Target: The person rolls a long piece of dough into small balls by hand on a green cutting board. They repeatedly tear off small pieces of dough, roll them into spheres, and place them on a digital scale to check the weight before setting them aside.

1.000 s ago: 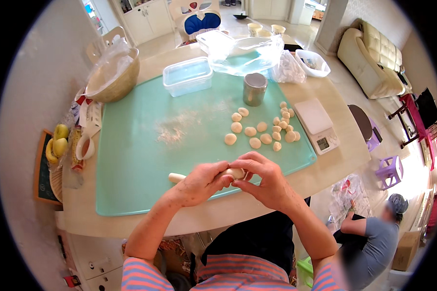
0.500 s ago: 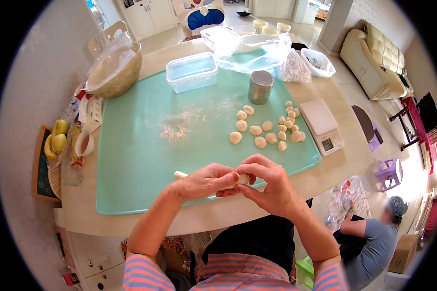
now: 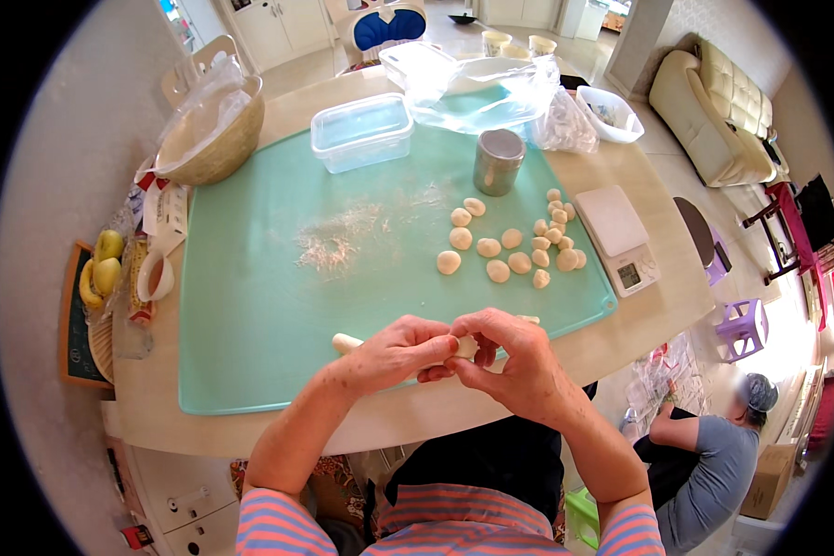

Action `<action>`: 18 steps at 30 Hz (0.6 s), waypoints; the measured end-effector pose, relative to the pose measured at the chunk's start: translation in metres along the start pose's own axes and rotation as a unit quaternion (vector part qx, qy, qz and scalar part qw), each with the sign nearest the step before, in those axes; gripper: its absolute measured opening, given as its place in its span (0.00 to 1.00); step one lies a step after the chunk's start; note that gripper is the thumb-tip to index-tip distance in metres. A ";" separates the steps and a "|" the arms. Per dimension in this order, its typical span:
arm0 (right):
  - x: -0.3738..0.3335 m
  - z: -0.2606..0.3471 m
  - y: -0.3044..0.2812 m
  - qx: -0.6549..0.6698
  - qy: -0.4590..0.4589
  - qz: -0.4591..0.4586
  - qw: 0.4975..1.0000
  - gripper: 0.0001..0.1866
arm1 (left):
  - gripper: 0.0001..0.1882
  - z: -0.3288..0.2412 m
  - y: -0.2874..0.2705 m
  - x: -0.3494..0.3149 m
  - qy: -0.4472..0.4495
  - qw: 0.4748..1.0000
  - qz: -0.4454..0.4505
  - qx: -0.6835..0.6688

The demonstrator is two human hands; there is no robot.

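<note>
Near the front edge of the green mat [image 3: 250, 306], my left hand [image 3: 408, 350] and my right hand [image 3: 505, 347] meet around a small piece of dough [image 3: 466, 347]. Fingers and thumbs of both are closed on it, hiding most of it. One end of a dough roll [image 3: 346, 344] sticks out beyond my left hand. Behind my right hand a sliver of pale dough [image 3: 529, 319] shows. Farther off, several dough balls [image 3: 499, 271] lie on the right half of the mat. Loose flour [image 3: 329, 246] is scattered left of centre.
A metal canister [image 3: 499, 162] and a clear plastic box [image 3: 362, 132] stand at the mat's far side. Right of the mat sits a white scale [image 3: 612, 222]. A basket [image 3: 211, 139], bananas [image 3: 91, 283] and a cup [image 3: 156, 276] line the left. Another person [image 3: 713, 473] sits low at right.
My hands have come slightly nearer to me, still around the dough piece, and the right hand's fingers have shifted. A sliver of dough now shows behind my right hand. The view has moved slightly.
</note>
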State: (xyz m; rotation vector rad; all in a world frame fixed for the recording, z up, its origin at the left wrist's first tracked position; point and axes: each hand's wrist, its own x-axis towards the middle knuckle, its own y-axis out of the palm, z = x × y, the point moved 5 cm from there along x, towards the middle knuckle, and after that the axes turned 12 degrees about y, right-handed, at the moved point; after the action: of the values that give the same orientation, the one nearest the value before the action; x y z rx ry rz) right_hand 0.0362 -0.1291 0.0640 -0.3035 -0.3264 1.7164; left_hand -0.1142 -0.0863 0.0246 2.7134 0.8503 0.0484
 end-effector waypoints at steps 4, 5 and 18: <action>0.001 -0.002 0.003 0.034 0.045 0.013 0.998 0.15 | 0.18 0.003 -0.002 -0.002 -0.007 1.000 -0.009 -0.007; 0.001 -0.003 0.004 0.036 0.047 0.013 0.998 0.14 | 0.17 0.003 -0.002 -0.002 -0.008 1.000 -0.014 -0.013; 0.002 -0.005 0.006 0.027 0.006 -0.013 1.000 0.09 | 0.15 0.009 -0.001 -0.003 -0.001 0.998 -0.063 -0.028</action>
State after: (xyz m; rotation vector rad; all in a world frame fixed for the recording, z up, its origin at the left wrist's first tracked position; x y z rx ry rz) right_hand 0.0323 -0.1283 0.0574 -0.2697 -0.2732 1.6934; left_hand -0.1164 -0.0899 0.0161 2.6024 1.0019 0.0417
